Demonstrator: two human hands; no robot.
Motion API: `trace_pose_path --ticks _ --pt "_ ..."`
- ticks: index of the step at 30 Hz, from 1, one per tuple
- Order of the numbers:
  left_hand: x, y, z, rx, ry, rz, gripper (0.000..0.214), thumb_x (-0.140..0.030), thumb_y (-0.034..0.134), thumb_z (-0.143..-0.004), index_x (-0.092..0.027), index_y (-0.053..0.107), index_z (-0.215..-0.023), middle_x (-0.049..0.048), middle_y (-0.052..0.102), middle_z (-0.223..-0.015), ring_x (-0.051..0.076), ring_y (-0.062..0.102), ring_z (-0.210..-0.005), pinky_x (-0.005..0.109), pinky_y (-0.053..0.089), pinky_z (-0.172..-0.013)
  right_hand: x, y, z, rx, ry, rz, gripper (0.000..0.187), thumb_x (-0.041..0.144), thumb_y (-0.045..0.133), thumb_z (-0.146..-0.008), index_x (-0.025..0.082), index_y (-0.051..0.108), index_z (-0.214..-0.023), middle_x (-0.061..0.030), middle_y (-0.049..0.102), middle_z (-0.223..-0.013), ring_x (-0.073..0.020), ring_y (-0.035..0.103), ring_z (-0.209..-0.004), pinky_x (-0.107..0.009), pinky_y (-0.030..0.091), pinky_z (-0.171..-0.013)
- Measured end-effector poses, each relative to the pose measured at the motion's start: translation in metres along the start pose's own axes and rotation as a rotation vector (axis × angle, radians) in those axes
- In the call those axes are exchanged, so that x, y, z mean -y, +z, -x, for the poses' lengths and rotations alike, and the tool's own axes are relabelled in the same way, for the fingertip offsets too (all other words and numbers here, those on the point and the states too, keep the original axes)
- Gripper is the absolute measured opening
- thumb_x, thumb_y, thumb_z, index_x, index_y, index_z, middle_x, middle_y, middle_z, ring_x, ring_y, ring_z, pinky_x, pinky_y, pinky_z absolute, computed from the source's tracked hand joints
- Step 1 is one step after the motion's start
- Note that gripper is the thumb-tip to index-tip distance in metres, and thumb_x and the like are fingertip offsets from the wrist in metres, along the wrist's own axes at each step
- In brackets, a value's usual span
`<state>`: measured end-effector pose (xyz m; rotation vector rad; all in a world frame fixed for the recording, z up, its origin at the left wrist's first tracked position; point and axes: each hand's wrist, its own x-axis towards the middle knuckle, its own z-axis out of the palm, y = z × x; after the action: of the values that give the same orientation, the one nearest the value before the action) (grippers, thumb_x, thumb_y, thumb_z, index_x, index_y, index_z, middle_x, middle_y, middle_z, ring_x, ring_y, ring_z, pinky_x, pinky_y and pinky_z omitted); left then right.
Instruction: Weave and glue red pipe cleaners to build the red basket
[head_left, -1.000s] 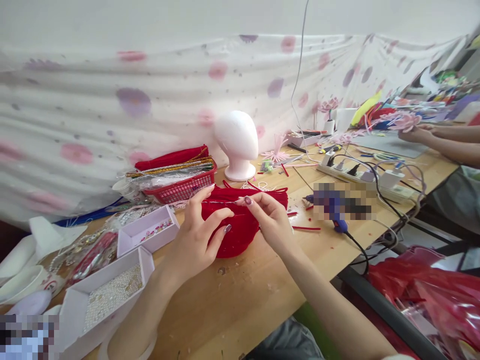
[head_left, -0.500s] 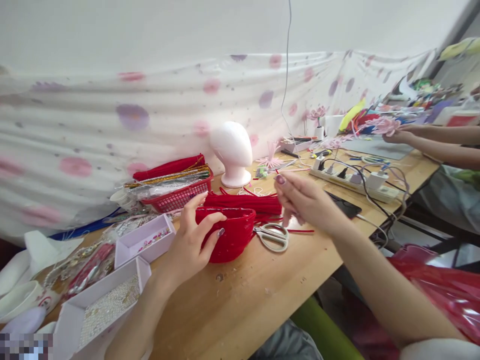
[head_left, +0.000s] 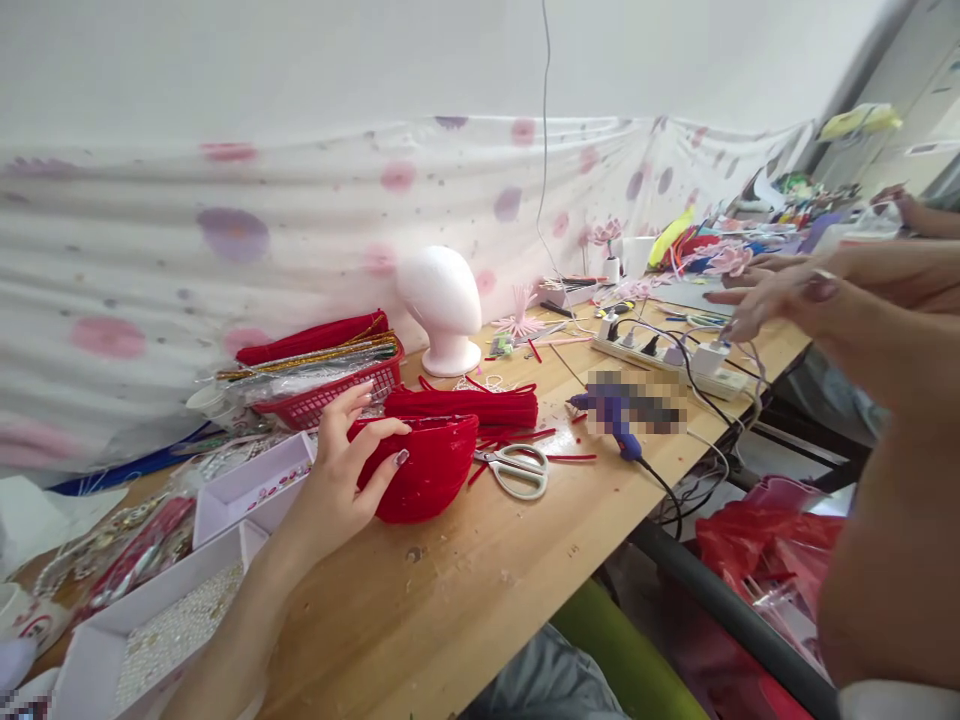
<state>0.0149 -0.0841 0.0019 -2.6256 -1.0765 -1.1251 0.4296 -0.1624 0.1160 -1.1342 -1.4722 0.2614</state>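
Hand on one red bowl

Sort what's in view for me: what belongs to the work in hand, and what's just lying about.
Likely part of the work:
red bowl-shaped piece, held by the left hand
bundle of red stems just behind it
scissors to its right
glue gun, perhaps

Seemingly just lying about:
white head form
power strip
red basket
bead box

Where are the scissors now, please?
In the head view, the scissors lie on the table, right of the red bowl-shaped piece and left of the glue gun.
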Motion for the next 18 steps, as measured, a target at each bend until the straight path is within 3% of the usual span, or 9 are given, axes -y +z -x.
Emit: trace_pose_path --ticks 2,3,6,8,10,12,13,15,18 --pt "-0.001 0.0 0.0 0.002 0.0 0.001 0.029 -0.014 0.056 -0.097 -0.031 0.057 -0.121 0.0073 0.031 -0.152 0.033 0.037 -0.148 0.064 0.042 -0.12 -0.011 0.012 0.003 -0.038 -0.052 -0.241 0.026 0.051 0.088 -0.075 0.039 0.077 -0.094 0.0016 0.076 -0.095 -0.0226 0.072 -0.092 -0.043 0.058 -0.1" --pt "-0.001 0.0 0.0 0.004 -0.001 0.001 0.028 -0.014 0.055 -0.097 -0.031 0.057 -0.12 0.0074 0.031 -0.151 0.033 0.036 -0.149 0.064 0.042 -0.12 -0.018 0.023 0.003 -0.028 -0.035 -0.356 0.037 0.042 0.09 -0.071 0.04 0.075 -0.105 0.0035 0.077 -0.11 -0.0217 0.073 -0.102 -0.042 0.056 -0.104" --pt "-0.001 -0.001 0.0 0.003 0.001 -0.007 0.027 -0.015 0.055 -0.098 -0.031 0.056 -0.12 0.0076 0.032 -0.151 0.031 0.035 -0.149 0.063 0.042 -0.12 -0.047 0.068 0.008 0.146 0.107 -0.419 0.061 0.026 0.088 -0.061 0.034 0.068 -0.118 -0.0024 0.068 -0.14 -0.026 0.071 -0.119 -0.044 0.06 -0.098" --pt "0.0 0.0 0.0 -0.005 0.004 -0.012 0.026 -0.016 0.055 -0.099 -0.031 0.056 -0.12 0.0076 0.032 -0.15 0.029 0.036 -0.148 0.061 0.042 -0.12 -0.064 0.1 0.015 0.195 0.139 -0.392 0.051 0.029 0.086 -0.062 0.027 0.069 -0.11 -0.0076 0.073 -0.132 -0.0258 0.076 -0.108 -0.041 0.064 -0.087" --pt "0.0 0.0 0.0 -0.008 0.004 -0.016 0.025 -0.016 0.055 -0.099 -0.03 0.056 -0.12 0.0077 0.032 -0.149 0.028 0.038 -0.146 0.06 0.043 -0.119 -0.073 0.127 0.026 0.254 0.159 -0.355 0.04 0.032 0.085 -0.066 0.023 0.071 -0.103 -0.0073 0.081 -0.103 -0.0233 0.079 -0.083 -0.035 0.065 -0.068" --pt "0.0 0.0 0.0 -0.01 0.002 -0.023 0.026 -0.016 0.055 -0.099 -0.03 0.056 -0.12 0.0079 0.032 -0.149 0.029 0.04 -0.145 0.06 0.043 -0.119 -0.074 0.15 0.039 0.289 0.155 -0.307 0.02 0.037 0.08 -0.077 0.021 0.071 -0.084 -0.0017 0.075 -0.068 -0.0168 0.07 -0.054 -0.028 0.056 -0.05" --pt "0.0 0.0 0.0 -0.011 0.002 -0.027 0.026 -0.016 0.055 -0.099 -0.03 0.056 -0.12 0.008 0.032 -0.149 0.029 0.04 -0.144 0.061 0.043 -0.119 -0.072 0.159 0.046 0.291 0.145 -0.282 0.021 0.039 0.074 -0.085 0.021 0.07 -0.076 0.0007 0.069 -0.056 -0.0137 0.062 -0.044 -0.025 0.05 -0.044" --pt "-0.001 0.0 0.0 -0.014 0.003 -0.031 0.026 -0.015 0.055 -0.099 -0.03 0.056 -0.12 0.0083 0.033 -0.149 0.03 0.04 -0.144 0.062 0.042 -0.119 -0.066 0.177 0.059 0.269 0.101 -0.245 0.024 0.036 0.065 -0.094 0.021 0.071 -0.076 0.0005 0.068 -0.057 -0.0122 0.059 -0.046 -0.024 0.046 -0.044" --pt "-0.001 -0.001 -0.001 -0.017 0.001 -0.033 0.025 -0.015 0.055 -0.099 -0.03 0.057 -0.12 0.0085 0.033 -0.149 0.031 0.04 -0.144 0.063 0.042 -0.119 -0.061 0.201 0.073 0.209 0.019 -0.231 0.009 0.031 0.072 -0.09 0.024 0.076 -0.093 -0.004 0.077 -0.089 -0.0161 0.068 -0.074 -0.027 0.054 -0.063"
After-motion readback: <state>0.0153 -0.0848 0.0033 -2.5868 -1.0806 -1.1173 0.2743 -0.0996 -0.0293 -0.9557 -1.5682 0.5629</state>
